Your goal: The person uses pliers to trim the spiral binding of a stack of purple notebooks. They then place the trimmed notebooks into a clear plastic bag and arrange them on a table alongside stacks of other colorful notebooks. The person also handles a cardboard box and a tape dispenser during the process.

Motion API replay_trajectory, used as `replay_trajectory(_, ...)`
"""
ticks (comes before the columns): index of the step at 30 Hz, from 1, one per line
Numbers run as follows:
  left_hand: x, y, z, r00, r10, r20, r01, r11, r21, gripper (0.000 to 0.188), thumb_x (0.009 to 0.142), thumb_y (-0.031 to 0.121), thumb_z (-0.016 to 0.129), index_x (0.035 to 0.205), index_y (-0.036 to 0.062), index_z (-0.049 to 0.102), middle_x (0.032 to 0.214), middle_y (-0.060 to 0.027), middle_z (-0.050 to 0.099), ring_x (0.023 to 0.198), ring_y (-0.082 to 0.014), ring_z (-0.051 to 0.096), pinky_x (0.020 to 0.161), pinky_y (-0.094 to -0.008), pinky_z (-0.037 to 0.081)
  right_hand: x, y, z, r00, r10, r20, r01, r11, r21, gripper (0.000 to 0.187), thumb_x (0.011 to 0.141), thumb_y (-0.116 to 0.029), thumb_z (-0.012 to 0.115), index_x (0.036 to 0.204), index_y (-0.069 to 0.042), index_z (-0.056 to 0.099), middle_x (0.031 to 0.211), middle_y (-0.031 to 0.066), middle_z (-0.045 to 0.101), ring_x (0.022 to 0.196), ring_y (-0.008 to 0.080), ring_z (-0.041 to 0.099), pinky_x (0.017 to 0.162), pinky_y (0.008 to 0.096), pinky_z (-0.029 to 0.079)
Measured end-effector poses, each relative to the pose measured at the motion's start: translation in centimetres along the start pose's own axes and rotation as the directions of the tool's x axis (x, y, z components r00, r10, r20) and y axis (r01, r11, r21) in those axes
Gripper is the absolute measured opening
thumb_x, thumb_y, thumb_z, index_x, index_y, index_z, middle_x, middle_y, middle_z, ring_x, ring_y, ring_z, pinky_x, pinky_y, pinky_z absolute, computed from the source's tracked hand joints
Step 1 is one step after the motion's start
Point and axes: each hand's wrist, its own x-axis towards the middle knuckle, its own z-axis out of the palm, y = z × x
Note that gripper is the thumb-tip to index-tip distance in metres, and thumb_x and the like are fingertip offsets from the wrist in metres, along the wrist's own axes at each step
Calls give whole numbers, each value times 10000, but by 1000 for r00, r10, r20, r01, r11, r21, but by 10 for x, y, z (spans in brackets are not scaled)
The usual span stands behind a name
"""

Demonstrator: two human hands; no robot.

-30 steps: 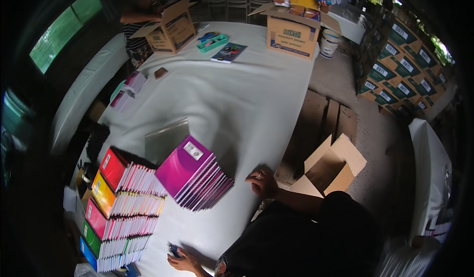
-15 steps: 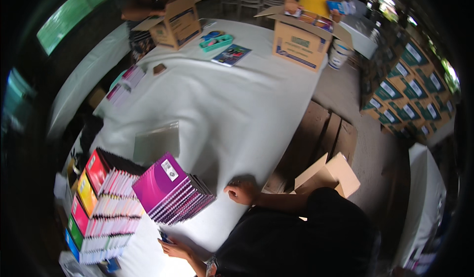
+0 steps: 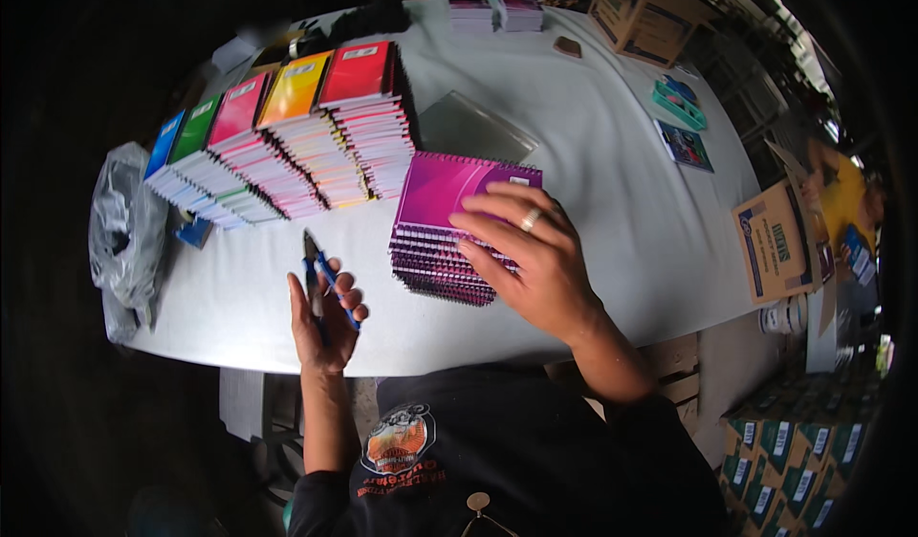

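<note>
In my left hand [image 3: 325, 331] is a pair of pliers [image 3: 312, 248] with blue handles and dark jaws pointing away from me. My fingers wrap round its handles. Over a stack of purple spiral notebooks [image 3: 430, 193] lies my right hand [image 3: 535, 260], its fingers apart and slightly bent, hiding part of the top cover. Whether the fingertips press on the cover I cannot tell. Left of that stack stand several tall stacks of spiral notebooks, with red [image 3: 356, 70], yellow [image 3: 295, 87], pink [image 3: 239, 111], green [image 3: 194, 126] and blue [image 3: 164, 145] covers.
A clear plastic sheet or sleeve [image 3: 478, 128] lies behind the purple stack. At the left is a clear plastic bag [image 3: 124, 241]. Cardboard boxes [image 3: 773, 241] stand at the right, beside a person in yellow [image 3: 846, 188]. A teal tray [image 3: 679, 105] and a booklet [image 3: 685, 145] lie nearby.
The view has swung round to the left. My right hand has moved from the table beside the purple stack to over its top. My left hand still holds the pliers, now in plain view.
</note>
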Motion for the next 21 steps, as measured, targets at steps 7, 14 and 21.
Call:
replay_trajectory(7, 9, -61, 44, 923, -172, 345, 259, 939, -226, 545, 960, 463, 317, 1313, 54, 386, 1074, -116, 492, 1035, -281, 517, 909, -530, 422, 11, 4, 29, 986, 132, 103, -129, 991, -43, 241, 676, -173, 747, 889, -72, 700, 953, 68, 672, 927, 236, 597, 823, 351, 452)
replay_trajectory(14, 4, -67, 49, 917, -212, 336, 311, 911, -272, 583, 953, 492, 292, 1283, 22, 395, 1020, -125, 502, 989, -290, 519, 915, -587, 406, 11, 3, 33, 984, 139, 108, -130, 988, -84, 224, 682, -181, 744, 878, -81, 701, 943, 55, 678, 901, 227, 613, 816, 345, 459)
replay_trajectory(21, -6, -45, 74, 976, 168, -137, 129, 60, 990, 388, 954, 390, 430, 1090, 28, 465, 833, -32, 545, 755, -165, 526, 623, -289, 410, 6, 1, 30, 985, 115, 130, -98, 987, -130, 294, 655, -210, 769, 912, -101, 678, 973, 38, 662, 891, 231, 604, 795, 348, 458)
